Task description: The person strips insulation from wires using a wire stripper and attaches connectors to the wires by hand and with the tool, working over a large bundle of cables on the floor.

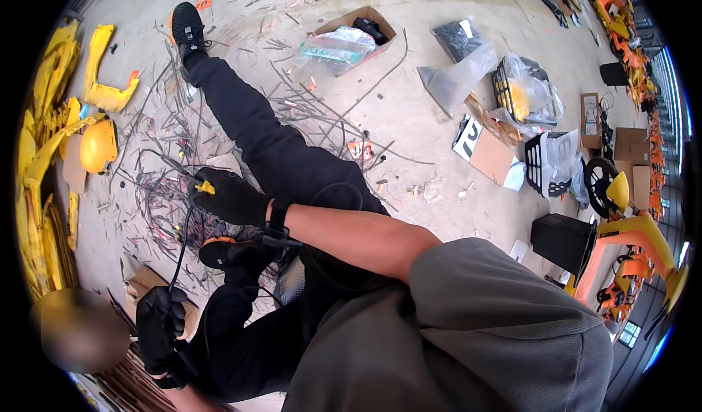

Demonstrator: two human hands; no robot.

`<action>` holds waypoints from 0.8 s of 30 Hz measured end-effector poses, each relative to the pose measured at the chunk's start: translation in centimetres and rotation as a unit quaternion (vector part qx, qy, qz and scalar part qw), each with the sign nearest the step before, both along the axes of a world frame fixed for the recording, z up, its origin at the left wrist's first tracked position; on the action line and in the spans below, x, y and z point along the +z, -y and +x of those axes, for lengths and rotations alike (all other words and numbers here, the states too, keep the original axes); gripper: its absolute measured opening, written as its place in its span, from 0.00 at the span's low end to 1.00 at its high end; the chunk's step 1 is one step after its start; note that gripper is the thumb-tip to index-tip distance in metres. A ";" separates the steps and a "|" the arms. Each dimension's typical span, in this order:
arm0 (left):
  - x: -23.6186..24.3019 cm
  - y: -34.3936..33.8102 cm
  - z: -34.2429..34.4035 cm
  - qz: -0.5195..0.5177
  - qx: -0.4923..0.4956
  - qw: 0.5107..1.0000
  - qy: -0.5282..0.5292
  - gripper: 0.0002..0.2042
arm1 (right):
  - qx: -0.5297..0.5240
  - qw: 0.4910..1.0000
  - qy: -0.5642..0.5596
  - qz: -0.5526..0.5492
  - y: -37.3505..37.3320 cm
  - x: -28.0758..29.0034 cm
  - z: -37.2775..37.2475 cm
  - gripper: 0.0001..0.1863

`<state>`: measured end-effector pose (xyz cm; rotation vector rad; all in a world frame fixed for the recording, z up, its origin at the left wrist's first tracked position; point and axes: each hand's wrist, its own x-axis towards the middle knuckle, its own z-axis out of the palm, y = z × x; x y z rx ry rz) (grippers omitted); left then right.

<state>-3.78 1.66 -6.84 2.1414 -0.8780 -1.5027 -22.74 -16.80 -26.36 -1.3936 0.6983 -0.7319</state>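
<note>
Black gloves cover both hands. My right hand (230, 198), at centre left, is closed around a small hand tool with a yellow end (206, 187); its exact kind is hidden by the fingers. A thin dark length (167, 160) runs out past that hand to the upper left; whether it is tool or cable I cannot tell. Lower left, my left hand (161, 318) grips a black cable (180, 255), which rises in a curve to the right hand. Beneath the hands, a pile of cut cable pieces and scraps (157, 207) spreads across the floor, around my black shoes.
Yellow plastic panels (45, 156) and a yellow helmet-like shell (97, 146) lie at the left. Farther off are an open cardboard box (387, 28) with plastic bags and a black basket (537, 167). Orange and yellow vehicles (621, 247) line the right side.
</note>
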 end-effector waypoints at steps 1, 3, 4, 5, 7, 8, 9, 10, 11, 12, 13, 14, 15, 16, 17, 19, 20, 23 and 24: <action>-0.5 -0.2 0.1 -0.116 -0.138 0.974 0.138 0.10 | 0.000 1.000 -0.004 0.005 0.1 0.0 -0.1 0.27; -1.1 -0.3 -0.1 -0.259 -0.292 0.870 0.299 0.09 | -0.022 1.000 -0.005 -0.003 0.2 0.1 0.0 0.22; -1.2 -0.4 -0.5 -0.293 -0.313 0.841 0.331 0.10 | -0.024 1.000 0.006 0.000 0.4 0.2 -0.1 0.20; -1.1 -0.8 -1.4 -0.262 -0.233 0.897 0.271 0.10 | -0.026 1.000 0.018 0.004 0.6 0.2 -0.1 0.18; -1.1 -0.9 -3.2 -0.240 -0.090 0.958 0.126 0.13 | -0.075 0.997 0.027 -0.020 0.4 0.6 0.1 0.13; -1.2 -0.6 -3.8 -0.239 0.024 0.970 -0.034 0.14 | -0.064 0.998 0.024 -0.005 0.5 0.7 0.2 0.13; -1.3 -0.3 -4.4 -0.230 0.139 0.944 -0.191 0.16 | -0.053 0.998 0.022 0.010 0.7 0.9 0.3 0.13; -1.5 -0.3 -4.6 -0.213 0.248 0.881 -0.341 0.18 | -0.042 0.999 0.019 0.025 0.9 1.0 0.3 0.13; -2.2 -0.9 -4.7 -0.236 0.231 0.880 -0.342 0.21 | -0.037 0.998 0.020 0.049 0.9 1.1 0.5 0.13; -2.3 -0.6 -5.4 -0.248 0.215 0.868 -0.373 0.21 | -0.031 0.997 0.035 0.061 0.9 1.3 0.6 0.13; -2.6 -0.9 -5.6 -0.248 0.217 0.859 -0.392 0.21 | -0.024 0.996 0.050 0.074 0.9 1.6 0.8 0.14; -3.1 -1.2 -5.7 -0.249 0.218 0.849 -0.412 0.20 | -0.019 0.994 0.065 0.086 0.8 1.7 0.9 0.14; -3.5 -1.6 -5.5 -0.254 0.220 0.846 -0.414 0.20 | -0.027 0.998 0.043 0.045 0.8 1.7 1.2 0.14; -4.0 -2.1 -5.3 -0.259 0.222 0.842 -0.417 0.19 | -0.027 0.997 0.040 0.063 0.5 1.5 1.6 0.14; -4.2 -2.3 -5.1 -0.264 0.223 0.839 -0.421 0.19 | -0.029 0.996 0.036 0.081 -0.1 1.3 2.0 0.14; -4.2 -2.5 -5.4 -0.267 0.306 0.834 -0.374 0.17 | -0.026 0.995 0.045 0.091 -0.7 -0.2 3.1 0.14; -4.0 -2.5 -5.6 -0.268 0.347 0.829 -0.348 0.16 | -0.045 0.997 0.012 0.062 -1.0 -1.2 3.1 0.14; -4.3 -2.0 -5.9 -0.313 0.330 0.867 -0.203 0.15 | -0.063 0.996 -0.065 0.000 -1.1 -1.7 2.6 0.15; -4.9 -2.4 -5.0 -0.313 0.303 0.879 -0.192 0.15 | -0.064 0.994 -0.079 -0.035 -0.8 -1.7 2.4 0.15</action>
